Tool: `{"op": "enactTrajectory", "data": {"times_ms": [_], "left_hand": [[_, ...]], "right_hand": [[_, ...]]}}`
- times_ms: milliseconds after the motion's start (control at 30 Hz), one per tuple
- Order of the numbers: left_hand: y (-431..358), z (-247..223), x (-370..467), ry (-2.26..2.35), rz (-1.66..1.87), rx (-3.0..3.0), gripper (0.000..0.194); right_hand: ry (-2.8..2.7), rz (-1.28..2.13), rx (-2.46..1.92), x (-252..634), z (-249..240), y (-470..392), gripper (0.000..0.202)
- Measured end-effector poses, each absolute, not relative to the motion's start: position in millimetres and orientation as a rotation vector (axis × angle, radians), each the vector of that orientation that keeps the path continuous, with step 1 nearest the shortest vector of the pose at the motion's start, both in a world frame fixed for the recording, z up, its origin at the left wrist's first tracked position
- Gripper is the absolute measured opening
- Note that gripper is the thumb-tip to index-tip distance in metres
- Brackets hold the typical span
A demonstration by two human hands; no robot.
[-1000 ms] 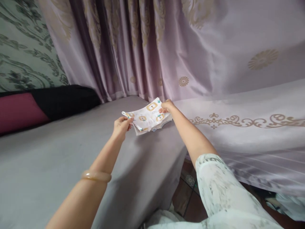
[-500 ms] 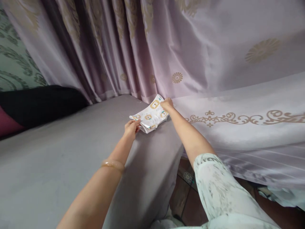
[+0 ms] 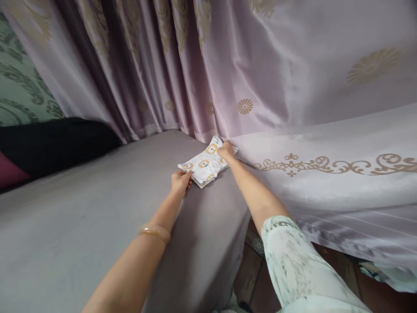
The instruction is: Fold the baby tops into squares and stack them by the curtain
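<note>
A folded white cloth [image 3: 208, 161] printed with orange-framed animal faces and small green marks lies near the far corner of a grey-covered bed [image 3: 114, 217]. Its layers show along the near edge; I cannot tell whether it is a garment. My left hand [image 3: 181, 180], below a pale bangle [image 3: 155, 232], pinches the cloth's near left corner between thumb and fingers. At the right end my right hand [image 3: 226, 151] is closed on the cloth, with the fingertips partly hidden from me.
Mauve curtains [image 3: 176, 69] with gold motifs hang behind the bed, and their pale border [image 3: 325, 139] runs along the right. A black cushion-like bundle [image 3: 61, 141] rests at the left against a green patterned wall [image 3: 19, 78]. Dark floor tiles [image 3: 250, 269] show below the bed's edge.
The cloth's right end has been lowered and now lies flatter on the bed. My right hand has come down and slightly left with it; my left hand has barely shifted.
</note>
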State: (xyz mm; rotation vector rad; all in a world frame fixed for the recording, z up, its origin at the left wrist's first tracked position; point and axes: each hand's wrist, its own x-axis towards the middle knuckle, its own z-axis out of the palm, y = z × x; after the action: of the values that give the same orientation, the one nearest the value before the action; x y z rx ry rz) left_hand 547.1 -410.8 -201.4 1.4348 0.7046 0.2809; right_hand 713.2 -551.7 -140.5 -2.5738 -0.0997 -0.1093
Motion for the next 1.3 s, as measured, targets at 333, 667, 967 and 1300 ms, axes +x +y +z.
{"op": "enactTrajectory", "data": {"times_ms": [333,667,967,1300], "left_hand": [[-410,-226,548,0.607,0.388,1.493,0.017],[-412,-225,543,0.575,0.403,1.483,0.026],[-411,-226,542,0.554,0.418,1.488,0.034],[-408,-230,541,0.523,0.413,1.496,0.027]], "right_hand": [[-0.076,-0.149,-2.672,699,-161,-537,0.047],[-0.042,-0.321,-2.782,695,-178,-526,0.061],[-0.062,-0.347,-2.785,703,-188,-530,0.063],[-0.062,-0.15,-2.834,711,-186,-533,0.047]]}}
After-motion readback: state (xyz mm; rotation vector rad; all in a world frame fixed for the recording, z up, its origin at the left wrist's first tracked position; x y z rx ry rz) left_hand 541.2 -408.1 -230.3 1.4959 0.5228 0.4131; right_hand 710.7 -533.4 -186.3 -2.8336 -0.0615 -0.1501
